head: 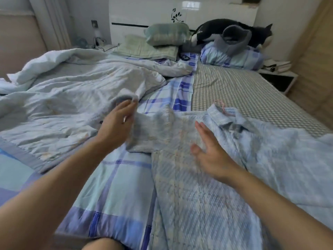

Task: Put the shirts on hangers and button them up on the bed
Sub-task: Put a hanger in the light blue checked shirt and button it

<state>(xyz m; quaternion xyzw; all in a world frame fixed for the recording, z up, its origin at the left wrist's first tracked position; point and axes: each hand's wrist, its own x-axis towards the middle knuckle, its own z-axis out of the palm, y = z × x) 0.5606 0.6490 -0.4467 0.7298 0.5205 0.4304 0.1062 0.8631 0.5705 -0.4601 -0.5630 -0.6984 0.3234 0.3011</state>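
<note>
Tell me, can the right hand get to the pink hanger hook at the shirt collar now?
Probably yes. The right hand is open above the shirt, and the hook lies bare past the collar, nothing between.

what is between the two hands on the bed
In the head view, the patterned shirt spreads between the left hand, which grips its sleeve, and the open right hand.

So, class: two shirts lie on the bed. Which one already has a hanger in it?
The plain light blue shirt on the right: a pink hanger hook pokes from its collar. The patterned shirt shows none.
</note>
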